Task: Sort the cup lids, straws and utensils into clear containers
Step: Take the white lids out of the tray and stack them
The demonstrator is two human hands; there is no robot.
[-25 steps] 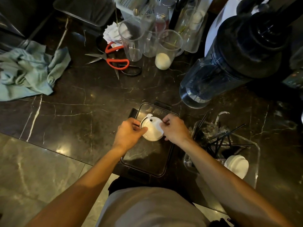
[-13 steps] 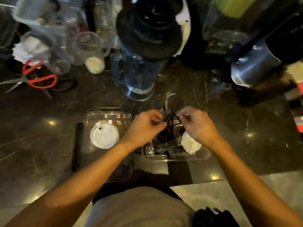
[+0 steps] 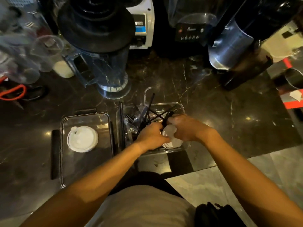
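A white cup lid lies flat in the left clear container. The right clear container holds a jumble of black straws, clear wrapped utensils and a stack of white lids. Both hands are down inside that right container. My left hand and my right hand each grip the top white lid of the stack from opposite sides. My right hand also touches a black straw.
A blender jar with a black lid stands just behind the containers. Blender bases and a dark jug line the back. Clear cups and red-handled scissors sit at the left. The counter edge runs near my body.
The lid I held in both hands now lies in the left container. Both hands crossed to the right container, passed through the straws and closed on a white lid there.
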